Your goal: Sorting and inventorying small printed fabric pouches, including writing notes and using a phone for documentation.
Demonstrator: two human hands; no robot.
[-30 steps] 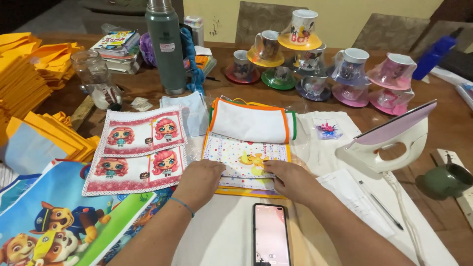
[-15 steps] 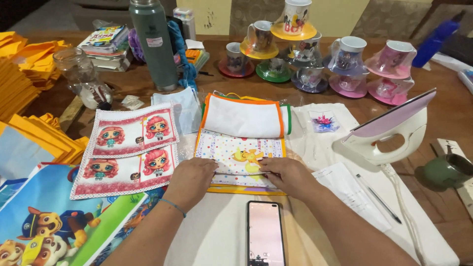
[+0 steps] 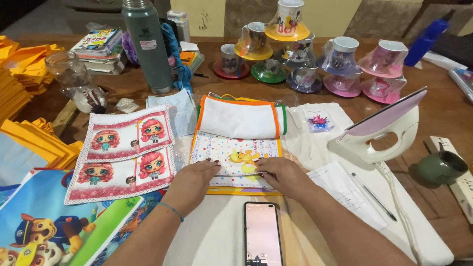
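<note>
White cloth (image 3: pixel 236 118) edged orange, polka-dotted sheet (image 3: pixel 231 155) with yellow figure, dark green flask (image 3: pixel 146 47), pink-soled white iron (image 3: pixel 382 125)

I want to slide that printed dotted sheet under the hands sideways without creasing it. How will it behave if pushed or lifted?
The dotted sheet looks thin and lies flat on the orange-edged bag, so it is probably floppy and very light. Pushed from one edge, it would likely buckle. The left hand and right hand both press on it; with them off, it may slip easily.
</note>
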